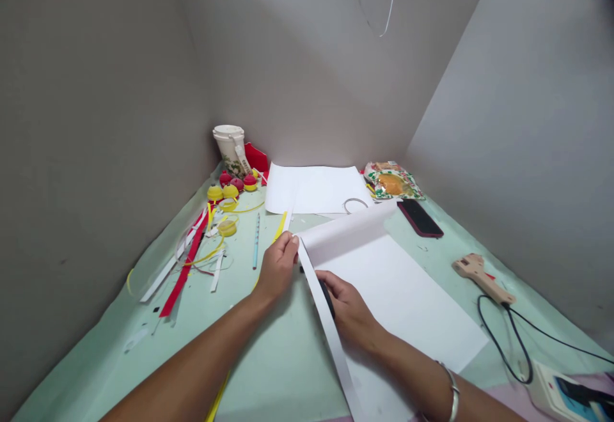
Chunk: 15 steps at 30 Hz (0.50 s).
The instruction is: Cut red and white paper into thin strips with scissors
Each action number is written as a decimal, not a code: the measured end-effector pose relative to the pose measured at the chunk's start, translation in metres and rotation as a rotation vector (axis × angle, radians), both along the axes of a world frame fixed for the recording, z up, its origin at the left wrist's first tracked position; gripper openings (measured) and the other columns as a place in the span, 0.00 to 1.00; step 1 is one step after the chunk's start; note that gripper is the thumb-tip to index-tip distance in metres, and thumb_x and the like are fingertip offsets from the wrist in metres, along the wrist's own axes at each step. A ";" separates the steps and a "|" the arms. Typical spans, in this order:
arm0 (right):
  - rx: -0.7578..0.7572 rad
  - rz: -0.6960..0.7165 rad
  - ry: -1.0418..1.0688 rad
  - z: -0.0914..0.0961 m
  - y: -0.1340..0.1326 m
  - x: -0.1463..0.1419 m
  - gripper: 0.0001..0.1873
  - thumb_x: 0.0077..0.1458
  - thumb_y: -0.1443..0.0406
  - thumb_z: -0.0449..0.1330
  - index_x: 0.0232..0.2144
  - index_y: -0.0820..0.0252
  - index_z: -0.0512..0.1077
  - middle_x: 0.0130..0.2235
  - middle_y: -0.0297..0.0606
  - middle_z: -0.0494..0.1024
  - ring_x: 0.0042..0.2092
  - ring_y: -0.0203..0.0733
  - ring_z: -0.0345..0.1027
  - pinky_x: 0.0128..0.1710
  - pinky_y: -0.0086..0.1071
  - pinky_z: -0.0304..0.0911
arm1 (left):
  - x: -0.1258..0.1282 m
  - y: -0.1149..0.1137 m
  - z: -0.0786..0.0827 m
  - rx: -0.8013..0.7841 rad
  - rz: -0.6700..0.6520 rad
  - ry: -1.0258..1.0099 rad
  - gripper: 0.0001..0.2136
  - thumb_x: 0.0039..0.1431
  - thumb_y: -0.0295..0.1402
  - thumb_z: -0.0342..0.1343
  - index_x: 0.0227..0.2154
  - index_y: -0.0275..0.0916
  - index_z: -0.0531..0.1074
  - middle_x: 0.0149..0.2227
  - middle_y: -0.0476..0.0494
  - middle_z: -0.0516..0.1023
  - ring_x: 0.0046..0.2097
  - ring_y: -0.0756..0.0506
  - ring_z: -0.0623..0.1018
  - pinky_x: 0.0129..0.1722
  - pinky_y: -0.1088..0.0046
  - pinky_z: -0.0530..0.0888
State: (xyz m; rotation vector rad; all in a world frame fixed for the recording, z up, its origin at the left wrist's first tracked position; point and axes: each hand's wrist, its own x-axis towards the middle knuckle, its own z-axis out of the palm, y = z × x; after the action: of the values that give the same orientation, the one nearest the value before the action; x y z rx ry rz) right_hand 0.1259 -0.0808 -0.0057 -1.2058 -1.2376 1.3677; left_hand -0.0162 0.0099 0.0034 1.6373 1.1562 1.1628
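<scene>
My left hand [279, 265] is closed, pinching a large white paper sheet [407, 294] near its far left corner, where the sheet curls up. A long narrow paper strip [330, 339] runs from that pinch toward me, along the sheet's left side. Fingers of my right hand [350, 307] are wrapped round black-handled scissors [328, 299] between strip and sheet. The blades are mostly hidden by the paper. Just beyond my left hand lie a yellow strip [280, 225] and a patterned pencil [256, 241].
At left are red strips [185, 272], yellow paper pieces [227, 225] and a white bucket [229, 147]. Another white sheet [316, 188] lies at the back. On the right are a phone [421, 218], a snack packet [393, 181], a corded glue gun [484, 278] and a power strip [551, 390].
</scene>
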 end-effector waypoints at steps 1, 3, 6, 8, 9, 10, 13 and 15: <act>0.000 0.000 -0.002 0.000 0.000 0.000 0.18 0.57 0.58 0.56 0.49 0.53 0.74 0.26 0.31 0.71 0.26 0.36 0.60 0.31 0.30 0.61 | 0.000 0.000 0.000 0.001 -0.003 -0.001 0.16 0.64 0.39 0.45 0.21 0.41 0.58 0.20 0.54 0.60 0.25 0.49 0.63 0.29 0.72 0.61; 0.001 -0.002 -0.009 -0.001 0.000 0.001 0.18 0.56 0.59 0.56 0.48 0.54 0.74 0.25 0.30 0.71 0.26 0.36 0.60 0.30 0.29 0.61 | 0.000 0.001 0.000 -0.003 -0.006 -0.001 0.15 0.64 0.40 0.45 0.22 0.41 0.58 0.20 0.54 0.60 0.25 0.49 0.63 0.28 0.72 0.61; 0.002 -0.008 -0.024 -0.001 0.000 0.001 0.18 0.56 0.59 0.56 0.48 0.54 0.74 0.25 0.31 0.71 0.26 0.36 0.60 0.30 0.29 0.61 | 0.000 0.001 -0.001 -0.013 0.000 0.003 0.15 0.64 0.41 0.45 0.22 0.41 0.58 0.20 0.54 0.60 0.25 0.49 0.63 0.28 0.72 0.61; 0.001 -0.015 -0.038 0.000 0.000 0.001 0.18 0.56 0.58 0.56 0.48 0.54 0.74 0.25 0.31 0.71 0.26 0.36 0.60 0.30 0.29 0.60 | 0.000 0.001 -0.001 -0.011 0.005 0.003 0.16 0.64 0.41 0.45 0.22 0.41 0.58 0.20 0.54 0.60 0.24 0.49 0.63 0.28 0.72 0.61; 0.000 -0.021 -0.047 0.000 0.000 0.000 0.18 0.56 0.58 0.56 0.48 0.54 0.74 0.25 0.31 0.72 0.27 0.36 0.61 0.30 0.30 0.60 | 0.000 0.001 -0.001 -0.011 0.002 0.003 0.16 0.64 0.41 0.45 0.22 0.41 0.58 0.20 0.54 0.60 0.24 0.49 0.63 0.28 0.72 0.61; -0.001 -0.026 -0.056 0.001 0.000 0.000 0.18 0.56 0.57 0.56 0.48 0.54 0.74 0.26 0.31 0.72 0.27 0.37 0.61 0.30 0.30 0.60 | 0.000 0.000 -0.001 -0.011 -0.002 0.004 0.16 0.64 0.41 0.45 0.22 0.41 0.58 0.20 0.54 0.60 0.24 0.49 0.63 0.28 0.73 0.62; -0.001 -0.038 -0.073 0.001 0.000 0.000 0.19 0.56 0.56 0.56 0.48 0.54 0.74 0.26 0.32 0.72 0.29 0.38 0.63 0.30 0.30 0.60 | 0.000 0.000 -0.001 -0.015 -0.013 0.005 0.16 0.63 0.41 0.45 0.22 0.41 0.58 0.20 0.54 0.60 0.24 0.49 0.63 0.27 0.72 0.62; 0.001 -0.036 -0.070 0.001 0.000 0.000 0.19 0.56 0.56 0.56 0.48 0.54 0.74 0.26 0.32 0.72 0.29 0.38 0.63 0.31 0.30 0.61 | 0.000 0.000 -0.001 -0.018 -0.014 0.004 0.16 0.63 0.41 0.45 0.22 0.41 0.58 0.20 0.54 0.60 0.24 0.49 0.63 0.27 0.72 0.62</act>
State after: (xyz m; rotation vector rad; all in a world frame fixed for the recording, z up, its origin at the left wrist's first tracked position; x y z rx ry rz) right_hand 0.1255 -0.0803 -0.0049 -1.2793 -1.2587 1.3082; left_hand -0.0160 0.0097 0.0026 1.6325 1.1531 1.1374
